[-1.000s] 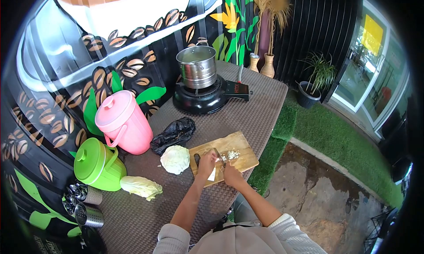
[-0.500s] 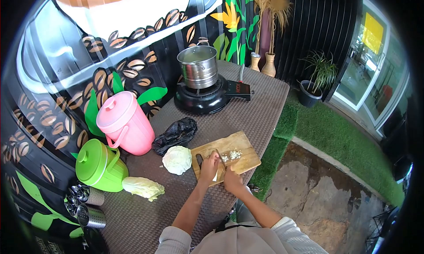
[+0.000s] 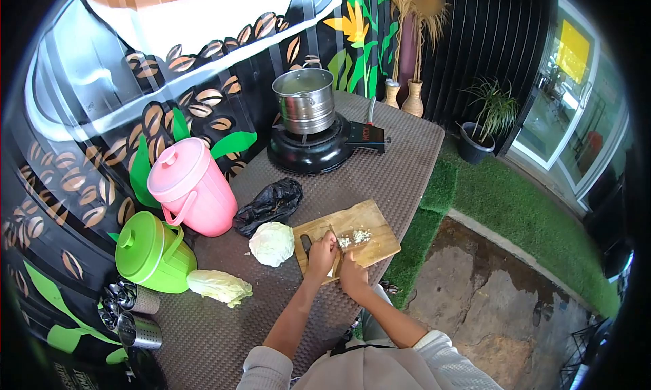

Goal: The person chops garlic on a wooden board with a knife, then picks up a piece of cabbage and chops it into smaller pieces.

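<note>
The person wears a pale grey, soft-looking top [image 3: 380, 373] with long sleeves. The left sleeve [image 3: 266, 371] and the right sleeve [image 3: 451, 359] are bunched in folds at the elbows, leaving the forearms uncovered. A dark strap [image 3: 352, 349] lies across the chest. The left hand [image 3: 321, 253] and right hand [image 3: 352, 276] are bare.

Scene is evenly lit by bright daylight; shadows are soft. Strong fisheye distortion and black vignetting are noted at edges.
</note>
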Tool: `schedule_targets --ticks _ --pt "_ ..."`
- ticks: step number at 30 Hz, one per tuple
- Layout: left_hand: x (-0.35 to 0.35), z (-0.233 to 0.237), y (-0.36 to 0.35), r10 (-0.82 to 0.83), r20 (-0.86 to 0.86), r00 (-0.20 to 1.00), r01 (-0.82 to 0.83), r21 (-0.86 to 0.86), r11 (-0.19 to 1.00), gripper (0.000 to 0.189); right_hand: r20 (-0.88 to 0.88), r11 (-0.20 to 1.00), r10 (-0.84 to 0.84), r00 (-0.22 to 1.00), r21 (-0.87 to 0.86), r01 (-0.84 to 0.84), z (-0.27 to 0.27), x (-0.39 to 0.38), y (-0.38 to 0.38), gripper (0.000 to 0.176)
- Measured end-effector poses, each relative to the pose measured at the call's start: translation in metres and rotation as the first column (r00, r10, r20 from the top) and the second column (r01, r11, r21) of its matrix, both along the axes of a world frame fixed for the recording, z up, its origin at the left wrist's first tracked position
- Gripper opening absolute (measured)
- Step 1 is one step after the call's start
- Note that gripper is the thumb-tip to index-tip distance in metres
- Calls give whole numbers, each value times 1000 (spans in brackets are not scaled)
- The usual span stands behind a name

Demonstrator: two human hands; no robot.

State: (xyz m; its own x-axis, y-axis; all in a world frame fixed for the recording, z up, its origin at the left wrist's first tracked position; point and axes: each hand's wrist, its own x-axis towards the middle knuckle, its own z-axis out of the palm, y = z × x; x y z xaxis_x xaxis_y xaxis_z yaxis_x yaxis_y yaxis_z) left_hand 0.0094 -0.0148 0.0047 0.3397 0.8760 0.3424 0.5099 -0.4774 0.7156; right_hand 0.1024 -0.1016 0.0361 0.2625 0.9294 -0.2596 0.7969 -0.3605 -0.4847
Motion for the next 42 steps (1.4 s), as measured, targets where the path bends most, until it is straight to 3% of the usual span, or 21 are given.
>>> schedule_targets --ticks 5,9,14,18,20,23,26,29,31,33,36,42 --pt "-2 -10 1 -46 125 991 48 -12 999 15 22 994 111 994 1 -111 4 16 8 33" --pt "0 -4 2 -18 69 997 22 -61 998 14 -24 1000 22 999 19 -22 -3 2 -3 34" --pt "-2 10 2 13 75 997 -1 -155 988 15 32 993 113 993 22 -113 4 9 3 35" --pt "0 0 7 8 138 990 13 -151 988 15 20 997 80 997 17 -80 4 6 4 34" --pt "0 0 9 -15 -20 1000 13 -79 997 15 16 1000 19 1000 12 -19 -5 -2 2 33" --pt "-4 -6 9 -62 57 996 64 -41 997 15 -7 1000 19 1000 -2 -19 -1 -1 2 31" --pt "-5 7 5 -49 31 998 49 -16 999 15 -14 998 56 998 -14 -56 13 10 7 30" --pt "-3 3 14 -63 143 988 83 -133 988 14 8 994 102 995 -26 -102 14 12 3 31" --pt "-3 -3 20 -46 119 992 63 -141 988 14 29 994 106 994 -25 -106 8 7 -1 31" --pt "-2 -4 20 -27 95 995 41 -150 988 14 -36 998 -10 999 -63 7 0 0 -2 32" --pt "-5 2 13 -24 39 999 27 -82 996 14 26 998 48 998 29 -49 -4 3 2 33" --pt "-9 -7 8 -46 -51 998 49 68 996 15 89 990 130 988 48 -134 5 10 2 36"
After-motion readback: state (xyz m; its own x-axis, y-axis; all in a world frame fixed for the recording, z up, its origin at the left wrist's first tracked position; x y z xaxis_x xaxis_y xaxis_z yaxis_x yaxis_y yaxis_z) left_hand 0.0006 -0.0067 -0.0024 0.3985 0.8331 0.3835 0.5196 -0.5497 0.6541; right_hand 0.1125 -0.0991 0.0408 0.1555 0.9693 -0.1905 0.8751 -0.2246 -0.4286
